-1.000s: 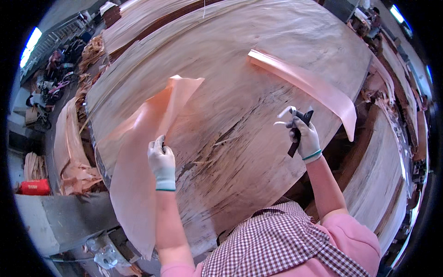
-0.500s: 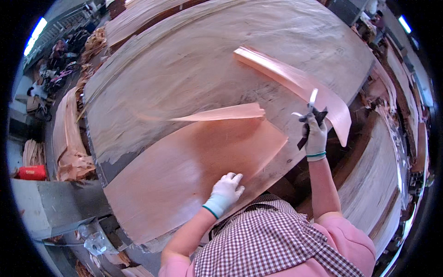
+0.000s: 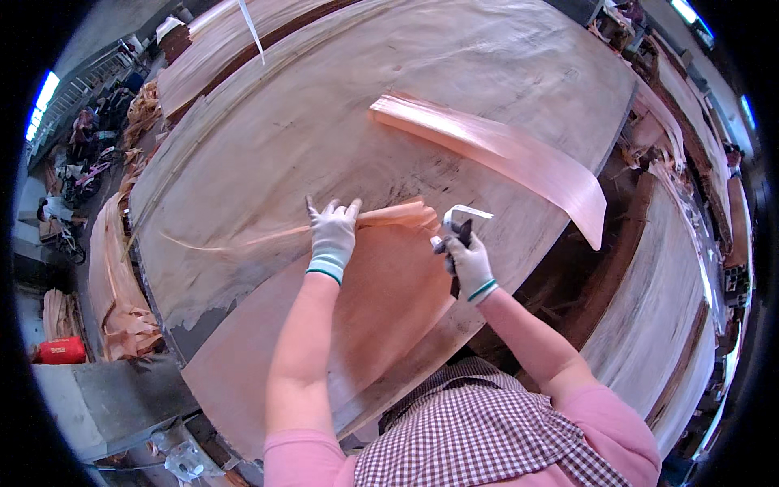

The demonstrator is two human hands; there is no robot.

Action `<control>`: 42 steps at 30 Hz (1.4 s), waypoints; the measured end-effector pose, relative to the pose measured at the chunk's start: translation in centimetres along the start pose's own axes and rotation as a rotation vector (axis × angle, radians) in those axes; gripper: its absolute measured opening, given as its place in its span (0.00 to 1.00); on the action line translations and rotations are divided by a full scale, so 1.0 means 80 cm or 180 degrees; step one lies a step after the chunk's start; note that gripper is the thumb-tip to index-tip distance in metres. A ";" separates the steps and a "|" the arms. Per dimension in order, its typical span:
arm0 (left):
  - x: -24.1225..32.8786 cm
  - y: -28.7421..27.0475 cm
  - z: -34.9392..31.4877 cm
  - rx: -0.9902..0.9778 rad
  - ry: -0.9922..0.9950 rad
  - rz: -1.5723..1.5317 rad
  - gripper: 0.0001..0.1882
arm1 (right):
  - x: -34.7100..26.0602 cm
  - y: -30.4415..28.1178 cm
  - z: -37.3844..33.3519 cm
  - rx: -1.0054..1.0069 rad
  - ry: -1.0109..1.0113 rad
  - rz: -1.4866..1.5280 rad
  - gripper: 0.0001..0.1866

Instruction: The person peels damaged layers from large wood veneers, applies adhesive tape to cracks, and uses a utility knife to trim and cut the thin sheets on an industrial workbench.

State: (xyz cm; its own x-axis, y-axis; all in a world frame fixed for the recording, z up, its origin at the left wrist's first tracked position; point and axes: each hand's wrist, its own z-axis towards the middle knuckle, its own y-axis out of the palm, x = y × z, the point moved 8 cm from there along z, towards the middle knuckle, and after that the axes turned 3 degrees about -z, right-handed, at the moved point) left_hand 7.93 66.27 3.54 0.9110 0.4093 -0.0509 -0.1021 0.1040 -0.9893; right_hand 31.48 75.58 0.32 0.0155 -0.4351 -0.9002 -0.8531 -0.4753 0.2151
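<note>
A broad reddish-brown wood veneer sheet (image 3: 389, 300) lies along the near side of the worktop, partly beneath my arms. At its far edge runs a narrow veneer strip (image 3: 398, 214) that tapers to a thin tail on the left. My left hand (image 3: 333, 239), in a white glove, reaches over this strip with fingers spread, seeming to rest on it. My gloved right hand (image 3: 472, 264) is closed around a black hand tool (image 3: 462, 235) with a bent white strip coming off it, close to the veneer's right end. The tool's exact kind is unclear.
A long, partly folded veneer piece (image 3: 495, 150) lies beyond my right hand on the pale wood worktop (image 3: 284, 146). Stacked sheets (image 3: 641, 308) stand to the right across a dark gap. Veneer scraps (image 3: 122, 284) and a red object (image 3: 61, 351) are at the left.
My left hand has moved up and left from the broad sheet to the narrow strip. My right hand has brought the tool left and nearer to the veneer.
</note>
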 end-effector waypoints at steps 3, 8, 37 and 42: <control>-0.030 -0.035 -0.016 0.0551 0.0351 -0.0314 0.21 | 0.035 -0.007 0.017 0.0297 -0.0020 -0.0122 0.13; -0.258 -0.152 -0.165 0.1000 -0.0777 0.0249 0.23 | 0.071 -0.034 0.028 0.0491 0.0284 0.0388 0.09; -0.163 0.064 -0.057 -0.1322 -0.1337 -0.0453 0.57 | -0.010 -0.099 0.021 0.0321 -0.0011 0.1397 0.13; -0.014 0.018 -0.039 -0.1031 -0.0595 -0.0824 0.57 | -0.022 -0.083 0.002 0.0302 -0.0070 0.1120 0.15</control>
State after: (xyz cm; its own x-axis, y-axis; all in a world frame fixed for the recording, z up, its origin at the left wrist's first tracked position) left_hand 7.97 63.13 1.73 0.7991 0.5670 0.1998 0.2769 -0.0523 -0.9595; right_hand 37.01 79.62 0.45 -0.2978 -0.5425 -0.7855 -0.8488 -0.2260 0.4779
